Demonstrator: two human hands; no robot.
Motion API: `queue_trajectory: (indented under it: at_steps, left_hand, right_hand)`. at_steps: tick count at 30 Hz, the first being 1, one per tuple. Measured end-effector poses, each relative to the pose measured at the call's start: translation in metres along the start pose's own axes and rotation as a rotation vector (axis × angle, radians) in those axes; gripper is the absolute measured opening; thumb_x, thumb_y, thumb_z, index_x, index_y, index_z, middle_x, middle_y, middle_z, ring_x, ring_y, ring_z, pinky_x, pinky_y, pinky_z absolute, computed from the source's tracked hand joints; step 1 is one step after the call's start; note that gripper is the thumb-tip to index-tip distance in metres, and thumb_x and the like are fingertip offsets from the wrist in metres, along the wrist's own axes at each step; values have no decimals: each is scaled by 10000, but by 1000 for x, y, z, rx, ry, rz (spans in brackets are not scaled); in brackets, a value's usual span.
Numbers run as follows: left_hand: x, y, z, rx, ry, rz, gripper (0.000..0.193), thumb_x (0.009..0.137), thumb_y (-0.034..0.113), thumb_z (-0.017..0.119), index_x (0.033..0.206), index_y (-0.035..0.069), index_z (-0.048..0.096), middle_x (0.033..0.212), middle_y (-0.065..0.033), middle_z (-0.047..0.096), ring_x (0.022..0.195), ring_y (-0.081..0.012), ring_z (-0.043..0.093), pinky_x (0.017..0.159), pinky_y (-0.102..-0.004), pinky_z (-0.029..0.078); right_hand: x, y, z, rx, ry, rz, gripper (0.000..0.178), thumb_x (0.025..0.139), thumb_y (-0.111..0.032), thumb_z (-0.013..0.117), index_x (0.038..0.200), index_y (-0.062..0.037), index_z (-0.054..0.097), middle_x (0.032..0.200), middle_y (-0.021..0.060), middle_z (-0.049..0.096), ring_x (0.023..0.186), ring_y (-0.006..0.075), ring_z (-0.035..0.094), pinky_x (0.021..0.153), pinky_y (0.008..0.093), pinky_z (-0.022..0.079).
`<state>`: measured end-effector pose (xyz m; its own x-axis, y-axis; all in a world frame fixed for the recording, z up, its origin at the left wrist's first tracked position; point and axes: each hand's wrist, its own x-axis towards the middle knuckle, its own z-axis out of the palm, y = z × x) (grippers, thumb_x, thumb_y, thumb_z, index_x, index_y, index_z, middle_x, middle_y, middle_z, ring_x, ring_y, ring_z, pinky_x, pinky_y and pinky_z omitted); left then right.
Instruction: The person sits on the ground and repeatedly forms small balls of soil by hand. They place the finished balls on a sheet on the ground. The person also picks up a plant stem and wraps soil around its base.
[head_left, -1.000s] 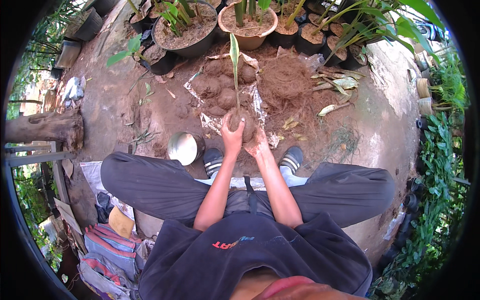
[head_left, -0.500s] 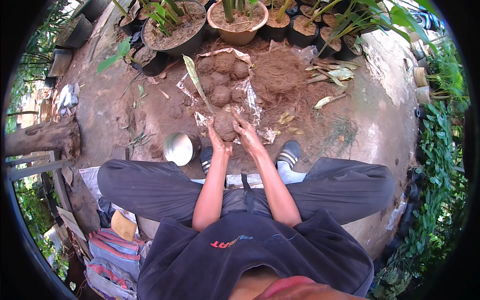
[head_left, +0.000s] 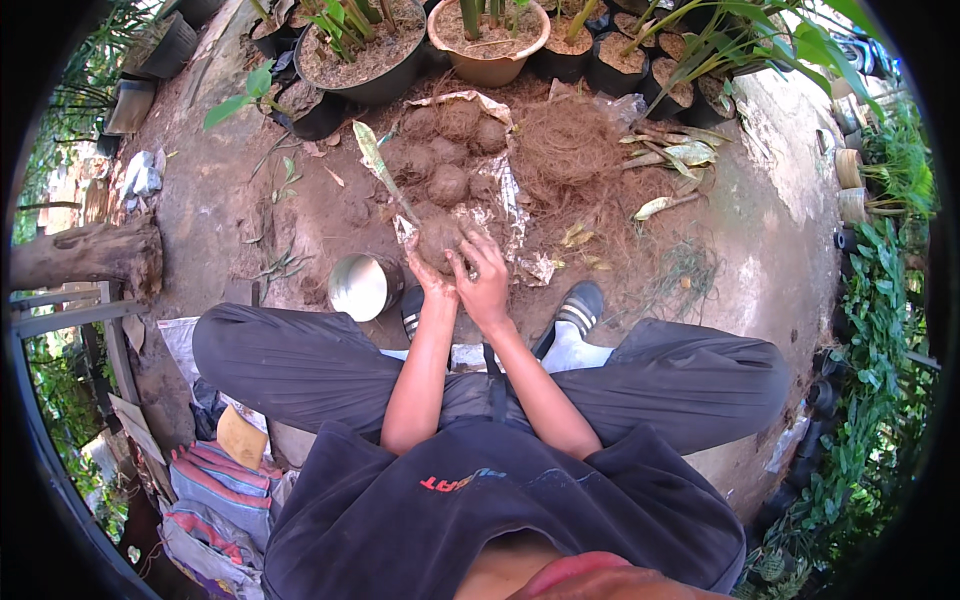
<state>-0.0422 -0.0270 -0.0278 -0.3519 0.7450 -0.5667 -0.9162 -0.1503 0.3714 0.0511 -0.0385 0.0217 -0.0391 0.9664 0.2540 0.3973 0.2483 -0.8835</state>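
Note:
Between my hands is a round brown ball of soil and fibre point(head_left: 437, 232), with one long pale-green leaf point(head_left: 377, 163) sticking up out of it to the upper left. My left hand point(head_left: 430, 277) cups the ball from its left and near side. My right hand point(head_left: 482, 270) presses on its right side with bent fingers. Just beyond lie several similar soil balls point(head_left: 447, 184) on a dirty whitish sheet point(head_left: 510, 205). To their right is a loose heap of brown fibre point(head_left: 567, 140).
An open metal can point(head_left: 358, 287) stands left of my hands, by my foot. Potted plants point(head_left: 365, 60) line the far side, among them a tan pot point(head_left: 488, 65). Dry leaves point(head_left: 685, 153) lie right of the fibre. A log point(head_left: 88, 262) juts in from the left.
The ball and its leaf have shifted slightly left and tipped further left. My right hand has turned over the ball's right side, its fingers more bent.

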Motion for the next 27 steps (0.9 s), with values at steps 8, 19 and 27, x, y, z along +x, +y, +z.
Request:
queue_trajectory:
  at_steps: [8,19,27]
  left_hand:
    - [9,7,-2,101,40,-9,454,830,408,538,1119,59,566,1028,-110,628,891,-285,626,784,-402,531]
    - [9,11,7,331,71,183,503,926,467,462,1228,65,476,1181,-147,548,1050,-298,565,909,-425,486]
    - [3,6,15,352,48,161,530,921,482,459,1278,89,460,1214,-134,533,1097,-290,539,921,-422,475]
  right_hand:
    - [-9,6,0,132,-166,311,333,858,-180,621,1078,71,639,1167,254,598,1172,361,538,1010,399,397]
    - [-16,-7,-1,48,-202,67,327,852,-197,622,1042,67,654,1164,274,587,1143,417,535,1000,416,405]
    - [-5,-14,-12,0,-226,24,312,846,-200,639,1033,48,664,1136,256,609,1111,372,577,995,407,411]
